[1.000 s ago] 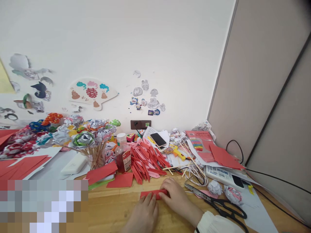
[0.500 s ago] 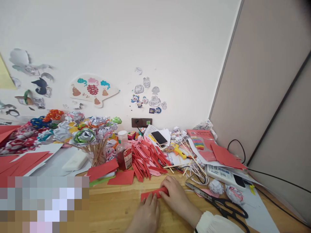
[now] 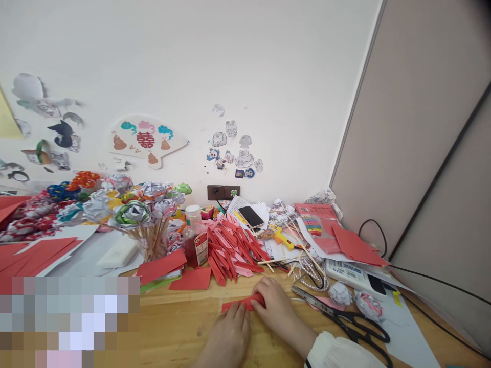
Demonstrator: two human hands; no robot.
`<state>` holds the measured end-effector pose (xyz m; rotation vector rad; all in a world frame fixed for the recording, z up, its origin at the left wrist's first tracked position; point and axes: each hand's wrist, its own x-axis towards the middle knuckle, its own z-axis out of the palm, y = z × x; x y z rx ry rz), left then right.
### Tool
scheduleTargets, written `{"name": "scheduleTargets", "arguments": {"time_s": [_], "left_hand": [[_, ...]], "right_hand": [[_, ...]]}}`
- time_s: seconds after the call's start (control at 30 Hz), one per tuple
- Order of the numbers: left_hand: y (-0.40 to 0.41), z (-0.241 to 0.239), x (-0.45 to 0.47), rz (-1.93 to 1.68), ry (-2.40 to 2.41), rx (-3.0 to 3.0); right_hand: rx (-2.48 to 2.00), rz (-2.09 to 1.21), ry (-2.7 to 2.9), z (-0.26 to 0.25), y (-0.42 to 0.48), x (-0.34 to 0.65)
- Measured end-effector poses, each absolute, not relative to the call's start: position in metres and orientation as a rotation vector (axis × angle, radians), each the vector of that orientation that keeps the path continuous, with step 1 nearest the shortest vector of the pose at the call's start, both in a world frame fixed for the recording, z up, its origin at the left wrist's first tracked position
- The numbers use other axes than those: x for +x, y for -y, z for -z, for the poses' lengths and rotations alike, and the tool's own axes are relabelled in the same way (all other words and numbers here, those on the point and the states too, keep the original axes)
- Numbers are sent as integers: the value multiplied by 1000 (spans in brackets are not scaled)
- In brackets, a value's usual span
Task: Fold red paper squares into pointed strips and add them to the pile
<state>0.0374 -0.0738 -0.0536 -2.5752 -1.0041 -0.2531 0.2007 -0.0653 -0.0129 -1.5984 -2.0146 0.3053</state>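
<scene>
A narrow folded strip of red paper (image 3: 229,306) lies on the wooden table in front of me. My left hand (image 3: 229,332) presses the fingertips onto its near edge, the fingers close together. At the strip's right end, my right hand (image 3: 275,309) is closed round the paper with thumb and fingers, and part of the strip is hidden under it. Beyond my hands is a heap of folded red and pink paper pieces (image 3: 233,248). Flat red paper sheets (image 3: 191,279) lie to its left.
Black-handled scissors (image 3: 345,319) lie open right of my hands, near crumpled paper balls (image 3: 340,294) and a bead string (image 3: 310,271). Farther back are a phone (image 3: 251,217), a yellow glue gun (image 3: 283,238), a jar (image 3: 193,240) and paper flowers (image 3: 132,212) on sticks.
The view has shifted very slightly. Both hands remain on the red paper strip in nearly the same place, with the left hand a touch farther left.
</scene>
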Motion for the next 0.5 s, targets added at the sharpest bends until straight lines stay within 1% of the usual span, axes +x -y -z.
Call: {"name": "scheduleTargets", "arguments": {"time_s": [0.13, 0.33, 0.5], "left_hand": [[73, 56, 39, 246, 1110, -2560], [74, 59, 39, 240, 1124, -2556], [75, 54, 39, 153, 1150, -2576]], "right_hand": [[-1605, -315, 2012, 12, 64, 200], [-1610, -314, 2016, 12, 64, 200], [-1610, -297, 2018, 14, 65, 199]]}}
